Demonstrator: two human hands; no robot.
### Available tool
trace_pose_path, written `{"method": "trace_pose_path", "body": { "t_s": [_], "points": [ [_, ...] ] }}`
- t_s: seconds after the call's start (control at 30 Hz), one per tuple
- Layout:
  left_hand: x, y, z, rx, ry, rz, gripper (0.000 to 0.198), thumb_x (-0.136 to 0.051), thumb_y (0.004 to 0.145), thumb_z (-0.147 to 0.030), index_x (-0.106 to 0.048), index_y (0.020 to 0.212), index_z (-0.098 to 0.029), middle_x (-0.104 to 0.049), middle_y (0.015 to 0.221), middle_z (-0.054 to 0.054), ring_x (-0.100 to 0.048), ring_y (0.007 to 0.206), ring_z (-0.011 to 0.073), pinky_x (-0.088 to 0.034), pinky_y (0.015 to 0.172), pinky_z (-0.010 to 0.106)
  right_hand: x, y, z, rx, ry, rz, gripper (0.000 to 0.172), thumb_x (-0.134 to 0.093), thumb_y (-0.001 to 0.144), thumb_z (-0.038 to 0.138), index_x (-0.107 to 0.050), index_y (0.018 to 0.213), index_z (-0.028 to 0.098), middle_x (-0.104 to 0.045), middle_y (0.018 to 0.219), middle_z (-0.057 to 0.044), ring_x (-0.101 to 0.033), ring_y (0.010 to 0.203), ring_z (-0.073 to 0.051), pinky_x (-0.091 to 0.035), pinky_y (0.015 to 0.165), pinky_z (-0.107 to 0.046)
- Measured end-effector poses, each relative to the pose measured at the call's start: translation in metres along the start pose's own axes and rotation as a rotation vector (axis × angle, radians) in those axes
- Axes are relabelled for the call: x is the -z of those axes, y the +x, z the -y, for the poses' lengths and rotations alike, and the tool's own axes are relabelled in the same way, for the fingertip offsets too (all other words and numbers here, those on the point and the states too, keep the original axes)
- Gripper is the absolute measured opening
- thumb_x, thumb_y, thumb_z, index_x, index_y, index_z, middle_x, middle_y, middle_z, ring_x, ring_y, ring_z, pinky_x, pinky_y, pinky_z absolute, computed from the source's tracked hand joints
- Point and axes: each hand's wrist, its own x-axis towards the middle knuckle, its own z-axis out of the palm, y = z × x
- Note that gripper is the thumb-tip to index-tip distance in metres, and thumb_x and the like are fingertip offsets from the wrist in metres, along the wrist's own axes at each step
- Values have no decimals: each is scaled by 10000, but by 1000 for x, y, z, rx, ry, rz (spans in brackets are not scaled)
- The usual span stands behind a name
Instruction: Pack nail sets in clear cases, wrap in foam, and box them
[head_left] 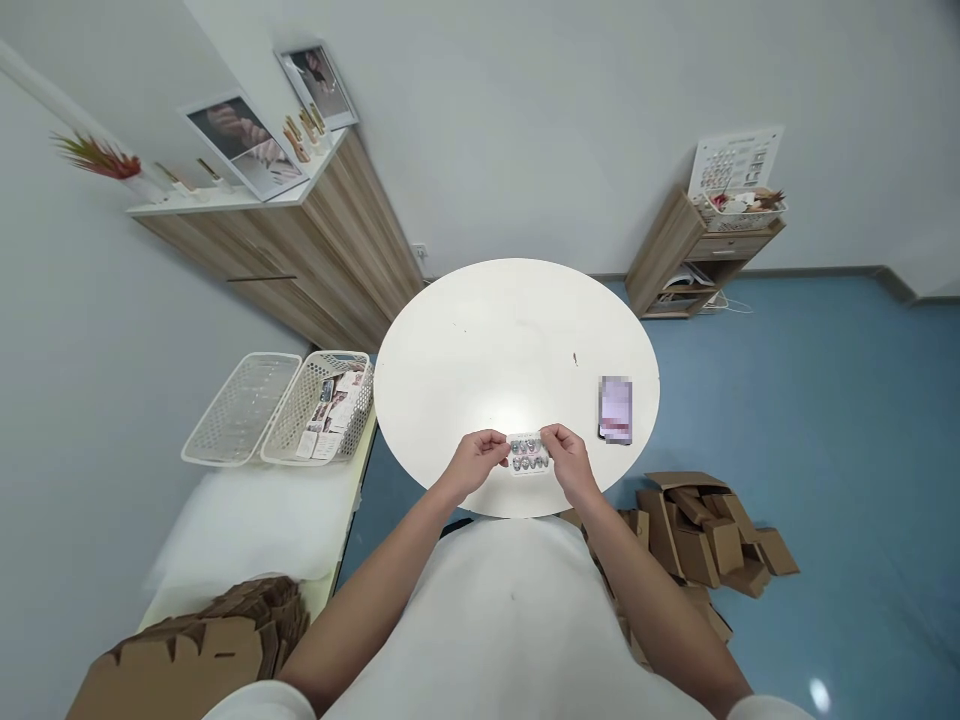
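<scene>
Between my two hands is a small flat pack of press-on nails (529,454), with shiny grey ovals in two rows on a pale backing. My left hand (477,462) pinches its left edge. The fingers of my right hand (568,460) grip its upper right edge. The pack is held above the near part of a round white table (480,350). To the right on the tabletop lies a phone-like rectangle (616,410), blurred out, and a tiny dark bit (575,359) lies beyond it.
At left, two white baskets (274,440) stand on a side table, one with small packets (337,410). Folded cardboard (195,650) is stacked nearer me. Open cardboard boxes (697,540) lie on the floor at right. A wooden cabinet (330,240) and a small shelf unit (675,250) stand behind.
</scene>
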Motion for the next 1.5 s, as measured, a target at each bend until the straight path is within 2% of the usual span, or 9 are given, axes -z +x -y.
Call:
{"method": "trace_pose_path", "body": {
  "t_s": [0.13,0.23,0.33,0.57,0.7,0.87,1.07,1.33,1.5],
  "points": [
    [-1,0,3,60,-66,-67,242,-630,689,-382,-618,766,-152,-608,679,22,-557,603,113,-458,675,287,9,3,-2,34,11,88,317,-518,747,395,-550,1003,211,-518,779,0,-501,639,-106,-432,607,-253],
    [1,1,3,87,-96,-97,252,-644,676,-382,-618,768,-149,-613,699,27,-559,601,110,-463,684,290,19,-1,-5,53,-42,253,569,-594,692,325,-406,1225,260,-486,983,-40,-531,686,-103,-467,654,-286],
    [1,3,3,105,-100,-100,255,-651,672,-372,-626,787,-146,-622,717,36,-564,604,113,-467,674,292,26,-6,-5,68,-154,390,754,-614,675,260,-244,1331,303,-445,1076,-54,-543,742,-108,-475,709,-316],
    [2,9,5,57,-31,-106,282,-639,677,-365,-654,865,-156,-628,747,46,-560,619,130,-471,644,290,23,-8,-6,111,-340,344,683,-586,689,209,-304,1309,265,-539,917,-14,-541,759,-128,-452,786,-350],
    [11,6,9,-22,50,-113,383,-602,708,-363,-602,1038,-168,-604,782,43,-572,680,138,-471,684,301,14,-6,-8,103,-377,295,658,-590,679,206,-327,1281,256,-552,785,25,-539,720,-125,-440,795,-354],
    [36,-5,7,-114,266,-40,626,-696,610,-297,-493,1201,-260,-570,922,35,-556,741,136,-444,763,313,-10,-7,-13,69,-388,242,655,-605,665,225,-338,1262,264,-522,730,47,-523,674,-118,-446,752,-336],
    [78,-12,10,-222,401,32,600,-687,618,-291,-500,1189,-295,-566,834,18,-527,692,150,-438,712,306,-51,-13,-27,51,-458,198,659,-575,681,227,-320,1287,271,-505,737,38,-512,624,-112,-464,674,-314],
    [144,-21,43,-270,441,33,586,-639,656,-252,-471,1217,-271,-577,835,23,-526,637,142,-431,668,292,-111,-16,-55,42,-570,209,620,-485,739,195,-283,1320,272,-531,808,6,-528,630,-108,-480,663,-316],
    [170,-21,69,-205,410,-51,503,-577,703,-221,-491,1197,-260,-579,903,35,-537,650,138,-435,712,304,-148,-9,-71,-22,-641,179,632,-478,735,184,-247,1318,257,-530,829,1,-531,630,-115,-474,672,-322]
  ]
}}
